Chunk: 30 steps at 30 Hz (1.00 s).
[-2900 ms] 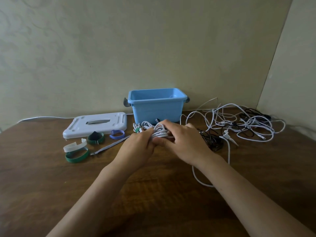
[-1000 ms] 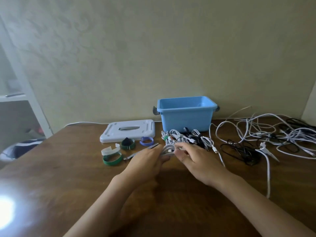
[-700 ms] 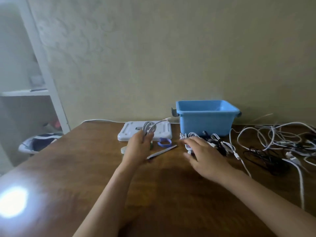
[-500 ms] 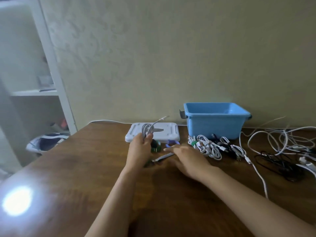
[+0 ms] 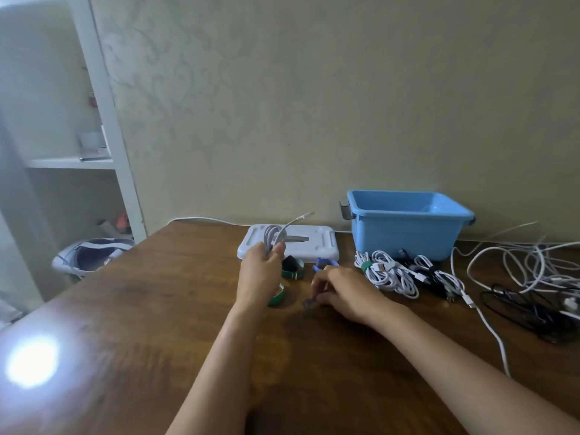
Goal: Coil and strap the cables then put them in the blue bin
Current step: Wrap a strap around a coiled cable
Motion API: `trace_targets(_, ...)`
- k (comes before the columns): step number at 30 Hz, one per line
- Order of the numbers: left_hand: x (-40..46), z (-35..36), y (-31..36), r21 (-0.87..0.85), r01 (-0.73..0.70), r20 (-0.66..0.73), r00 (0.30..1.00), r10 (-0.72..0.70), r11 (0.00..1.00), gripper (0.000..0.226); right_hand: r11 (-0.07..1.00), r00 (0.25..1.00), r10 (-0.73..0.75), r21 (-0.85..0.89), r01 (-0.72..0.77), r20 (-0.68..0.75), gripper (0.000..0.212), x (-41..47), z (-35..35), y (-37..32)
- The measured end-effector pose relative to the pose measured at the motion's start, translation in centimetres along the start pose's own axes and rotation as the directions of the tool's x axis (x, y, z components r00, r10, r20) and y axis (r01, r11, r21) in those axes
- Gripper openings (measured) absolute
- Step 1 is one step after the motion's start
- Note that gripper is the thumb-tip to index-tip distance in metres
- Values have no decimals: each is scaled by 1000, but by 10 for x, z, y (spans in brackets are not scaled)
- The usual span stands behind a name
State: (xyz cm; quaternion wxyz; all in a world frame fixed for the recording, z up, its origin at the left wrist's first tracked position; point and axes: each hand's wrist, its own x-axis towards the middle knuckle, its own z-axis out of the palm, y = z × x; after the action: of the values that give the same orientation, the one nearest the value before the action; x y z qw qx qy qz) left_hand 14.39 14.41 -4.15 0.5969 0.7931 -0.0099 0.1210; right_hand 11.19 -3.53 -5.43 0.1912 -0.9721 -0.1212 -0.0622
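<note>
My left hand holds a coiled white cable upright above the table, one plug end sticking up to the right. My right hand rests on the table and pinches a grey strap at its end. Green straps and a purple strap lie between the hands. The blue bin stands open at the back right. In front of it lie strapped white cable coils.
The bin's white lid lies flat behind my left hand. A tangle of loose white cables and a black cable covers the right side. A white shelf unit stands left of the table.
My left hand lifted the coiled cable off the table and moved it left. My right hand let go of the coil and came down onto the grey strap. The view swung left.
</note>
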Motion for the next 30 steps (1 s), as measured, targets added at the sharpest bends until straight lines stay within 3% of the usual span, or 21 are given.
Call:
trace_targets(6, -6, 3, 4, 41, -9, 9, 1000, 9, 999, 37, 921, 983, 86, 389, -17, -162, 20, -9, -15, 7)
trace_targets(10, -14, 10, 12, 86, -30, 65, 998, 24, 996, 36, 800, 968, 126, 600, 30, -217, 10, -22, -31, 4)
trace_targets(17, -40, 38, 25, 132, -122, 266, 960, 83, 984, 31, 732, 942, 178, 678, 67, -285, 8, -70, -67, 12)
trace_targets(22, -65, 64, 33, 200, -266, 403, 900, 169, 943, 32, 651, 921, 227, 753, 99, -317, 12, -108, -81, 25)
trace_targets(28, -83, 88, 35, 259, -367, 461, 860, 219, 893, 33, 407, 942, 283, 912, 53, -181, 27, -117, -62, 35)
trace_targets(30, -89, 93, 36, 252, -381, 480, 847, 227, 890, 33, 433, 943, 275, 900, 54, -189, 28, -116, -58, 38)
